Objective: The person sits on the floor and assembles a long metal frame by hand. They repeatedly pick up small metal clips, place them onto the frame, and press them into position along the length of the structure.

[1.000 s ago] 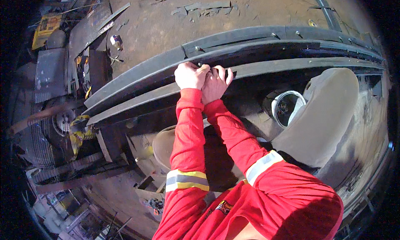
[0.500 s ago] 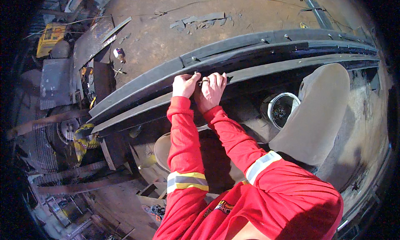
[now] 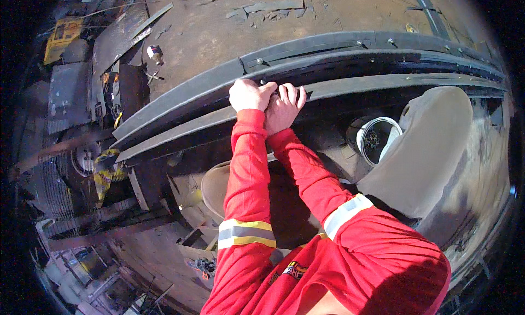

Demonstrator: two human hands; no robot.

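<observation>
Side by side, my left hand [image 3: 249, 95] and my right hand [image 3: 283, 108] work at the gap between two long dark beams [image 3: 186, 130]. The left fingers are curled, with thumb and fingertips pinched at the upper beam's edge. Close against it, my right hand has its fingers bent over the same spot. A small dark piece, perhaps a bolt end, shows just above the fingertips; what they grip is mostly hidden. Along the far strip [image 3: 322, 48] stand several bolts, one of them a shiny bolt [image 3: 260, 61] just beyond my left hand.
Right of my arms stands a white bucket [image 3: 363, 137] with small dark pieces inside, beside my bent leg [image 3: 437, 134]. At left lie a small bottle [image 3: 155, 54], hand tools [image 3: 116, 90], a yellow case [image 3: 63, 38] and a yellow patterned cloth [image 3: 104, 178]. Dark scraps [image 3: 273, 7] lie beyond the beams.
The view has shifted, so the beams sit higher in the picture. My hands stay at nearly the same spot; the right fingers look more bent and the left thumb has shifted.
</observation>
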